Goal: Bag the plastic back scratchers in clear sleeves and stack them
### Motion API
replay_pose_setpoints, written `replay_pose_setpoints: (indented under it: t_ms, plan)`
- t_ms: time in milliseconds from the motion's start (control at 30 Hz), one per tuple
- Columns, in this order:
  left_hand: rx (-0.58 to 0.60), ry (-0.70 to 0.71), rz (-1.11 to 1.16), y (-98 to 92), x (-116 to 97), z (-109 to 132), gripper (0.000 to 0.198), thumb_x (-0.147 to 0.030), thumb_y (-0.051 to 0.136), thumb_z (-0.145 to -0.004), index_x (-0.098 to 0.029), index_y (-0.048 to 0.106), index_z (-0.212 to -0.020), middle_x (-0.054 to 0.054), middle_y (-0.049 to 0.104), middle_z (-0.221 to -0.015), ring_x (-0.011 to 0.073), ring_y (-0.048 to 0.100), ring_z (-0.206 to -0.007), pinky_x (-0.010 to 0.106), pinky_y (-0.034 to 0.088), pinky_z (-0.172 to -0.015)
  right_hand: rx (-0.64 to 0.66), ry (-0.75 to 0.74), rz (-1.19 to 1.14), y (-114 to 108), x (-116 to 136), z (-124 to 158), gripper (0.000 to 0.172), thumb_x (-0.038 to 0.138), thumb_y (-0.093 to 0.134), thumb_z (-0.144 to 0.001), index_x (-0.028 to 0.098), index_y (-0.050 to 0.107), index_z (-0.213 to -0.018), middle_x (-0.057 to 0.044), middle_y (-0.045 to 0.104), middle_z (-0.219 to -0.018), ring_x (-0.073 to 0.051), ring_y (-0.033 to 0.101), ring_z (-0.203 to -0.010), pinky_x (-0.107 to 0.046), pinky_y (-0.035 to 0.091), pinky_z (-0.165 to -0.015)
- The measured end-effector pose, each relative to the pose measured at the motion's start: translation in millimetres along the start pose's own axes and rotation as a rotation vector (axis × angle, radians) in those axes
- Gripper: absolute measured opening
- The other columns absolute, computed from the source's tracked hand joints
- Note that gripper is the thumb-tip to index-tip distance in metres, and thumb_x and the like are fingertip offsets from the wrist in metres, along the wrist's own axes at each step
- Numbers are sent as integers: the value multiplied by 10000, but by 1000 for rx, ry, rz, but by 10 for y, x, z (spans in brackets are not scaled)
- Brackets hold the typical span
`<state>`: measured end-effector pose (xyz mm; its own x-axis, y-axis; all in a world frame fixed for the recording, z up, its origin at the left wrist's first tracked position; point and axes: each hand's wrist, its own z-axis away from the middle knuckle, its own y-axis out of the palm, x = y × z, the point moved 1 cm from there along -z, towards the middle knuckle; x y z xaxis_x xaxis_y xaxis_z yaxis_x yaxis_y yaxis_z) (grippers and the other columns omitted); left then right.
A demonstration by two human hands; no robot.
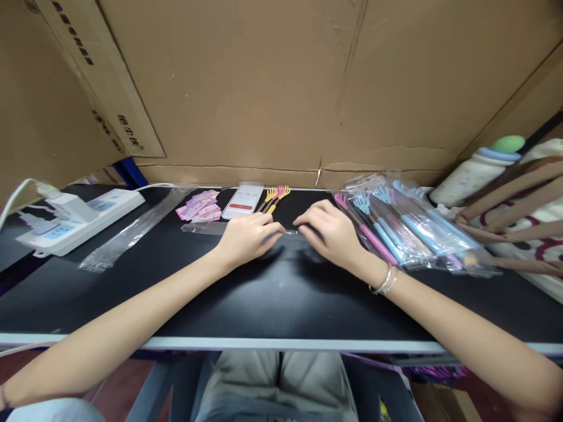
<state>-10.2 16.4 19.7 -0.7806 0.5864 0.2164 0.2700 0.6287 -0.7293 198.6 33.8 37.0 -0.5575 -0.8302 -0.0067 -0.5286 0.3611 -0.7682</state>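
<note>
A narrow clear plastic bag (202, 228) lies across the black table, running under my hands. My left hand (250, 239) is closed on it, thumb and fingers together around its middle. Facing it, my right hand (332, 234) has curled fingers, with thumb and index pinching the bag's right end. Just beyond my left hand lie a few back scratchers (276, 198) with yellow and pink claw heads. Right of my right hand is a pile of blue-handled back scratchers (413, 223) in clear bags, with a pink back scratcher (373, 237) at its near side.
A phone (243, 201) and pink printed cards (200, 206) lie at the back. Further left are an empty plastic sleeve (132, 231) and a white power strip (88, 220) with plugs. A white bottle (475, 176) and a fabric bag (523, 217) stand right. Cardboard (264, 88) walls the back.
</note>
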Motion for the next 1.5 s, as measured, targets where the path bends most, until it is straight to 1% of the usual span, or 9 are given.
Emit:
replay_pose_setpoints:
  t_ms: [67,133,300,600,767,933,1033,1233,1500]
  plan:
    - [-9,19,-7,-12,-18,-6,213,-332,506,-914,-241,693,-868,0,645,-736,123,586,-667,255,290,-515,83,-92,85,55,93,21,192,301,466,-928,186,610,-981,-74,660,-907,-229,515,-954,-349,395,-753]
    - [-24,40,-15,-17,-31,-9,238,-349,493,-923,-236,690,-852,2,637,-722,122,575,-651,255,287,-515,113,-103,140,110,125,42,193,295,447,-934,187,602,-976,-74,655,-893,-227,512,-948,-344,376,-733]
    - [-48,72,-31,-19,-47,-12,261,-364,487,-929,-237,689,-824,-2,632,-703,118,568,-635,256,298,-526,116,-70,115,151,73,62,146,244,458,-923,188,592,-909,-59,651,-850,-202,519,-886,-318,358,-678]
    - [-42,81,-8,-17,-52,-10,267,-366,475,-935,-261,707,-854,-2,653,-720,124,594,-691,258,343,-572,135,-80,108,169,74,66,203,235,419,-939,195,590,-837,-54,631,-789,-187,515,-837,-302,355,-651]
    - [-73,92,-1,-2,-41,4,240,-363,495,-928,-261,699,-853,-8,673,-726,128,608,-691,253,343,-576,111,-43,36,178,67,74,187,240,447,-937,200,593,-827,-42,638,-789,-178,530,-856,-291,384,-665]
    - [-58,80,31,14,-31,8,270,-390,498,-923,-252,697,-806,-1,666,-717,121,602,-687,249,357,-586,105,7,-67,179,54,75,146,260,512,-917,221,619,-825,-33,657,-797,-190,526,-918,-296,416,-718]
    - [-54,51,25,14,-35,3,280,-388,497,-923,-250,698,-784,-10,669,-712,113,612,-692,246,360,-579,81,73,-134,168,40,76,96,262,554,-892,227,633,-849,-29,665,-819,-187,532,-910,-291,436,-721]
    - [-119,22,23,26,-39,13,253,-353,530,-905,-242,674,-729,-25,681,-710,108,610,-655,249,331,-533,44,202,-291,187,39,91,50,252,607,-855,214,621,-826,-24,656,-828,-175,544,-863,-282,455,-723]
    - [-72,13,55,43,-35,17,256,-356,519,-911,-245,685,-751,-13,685,-720,112,615,-676,245,332,-547,47,226,-386,211,28,95,77,267,607,-856,213,624,-805,-28,658,-820,-186,532,-861,-314,451,-769]
